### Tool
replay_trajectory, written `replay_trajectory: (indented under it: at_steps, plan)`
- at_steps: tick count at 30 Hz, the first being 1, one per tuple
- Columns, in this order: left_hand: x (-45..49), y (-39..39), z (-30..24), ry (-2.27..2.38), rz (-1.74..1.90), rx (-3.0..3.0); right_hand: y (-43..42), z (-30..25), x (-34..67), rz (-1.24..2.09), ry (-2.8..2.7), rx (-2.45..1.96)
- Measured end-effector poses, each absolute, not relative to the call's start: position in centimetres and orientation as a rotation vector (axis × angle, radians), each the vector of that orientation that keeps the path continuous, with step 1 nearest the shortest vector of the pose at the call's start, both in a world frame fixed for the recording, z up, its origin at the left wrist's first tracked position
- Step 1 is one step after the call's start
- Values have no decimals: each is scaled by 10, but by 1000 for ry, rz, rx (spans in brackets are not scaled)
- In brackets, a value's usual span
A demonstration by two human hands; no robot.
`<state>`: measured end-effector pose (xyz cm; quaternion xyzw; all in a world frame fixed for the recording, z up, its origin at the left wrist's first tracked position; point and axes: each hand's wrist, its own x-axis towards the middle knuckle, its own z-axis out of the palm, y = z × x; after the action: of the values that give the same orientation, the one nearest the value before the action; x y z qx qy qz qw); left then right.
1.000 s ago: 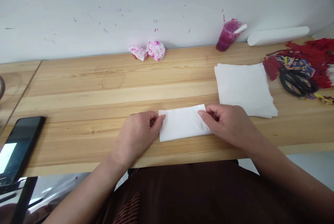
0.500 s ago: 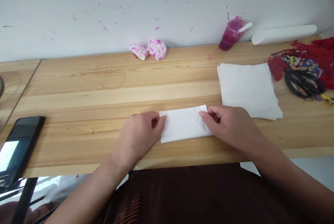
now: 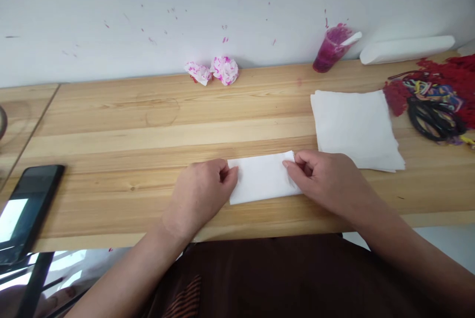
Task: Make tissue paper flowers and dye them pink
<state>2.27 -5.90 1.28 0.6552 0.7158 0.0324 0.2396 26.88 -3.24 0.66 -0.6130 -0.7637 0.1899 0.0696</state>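
Note:
A folded white paper napkin [image 3: 261, 178] lies as a long rectangle near the table's front edge. My left hand [image 3: 204, 187] pinches its left end between thumb and forefinger. At the opposite end, my right hand [image 3: 322, 174] grips the upper right corner the same way, the other fingers curled under. Just beyond my right hand rests a stack of square white napkins [image 3: 354, 127], partly covered by that hand.
Two pink-stained paper flowers [image 3: 224, 70] sit by the wall. A cup of magenta liquid [image 3: 328, 53] holds a white stick. At right are a white roll [image 3: 406, 49], red yarn [image 3: 451, 78] and a black cord coil [image 3: 432, 119]. A phone [image 3: 33, 209] lies at left.
Both hands keep their pinch on the folded napkin, which stays almost in place. The whole view has shifted very slightly.

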Motion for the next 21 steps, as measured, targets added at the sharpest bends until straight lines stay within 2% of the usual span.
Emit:
replay_trajectory:
  at_steps: [12, 21]
  plan:
    - [22, -62, 12, 1960, 205, 1761, -38, 5, 267, 395, -2301, -1963]
    - [21, -61, 15, 1932, 193, 1749, -34, 6, 270, 449, -2246, -1983]
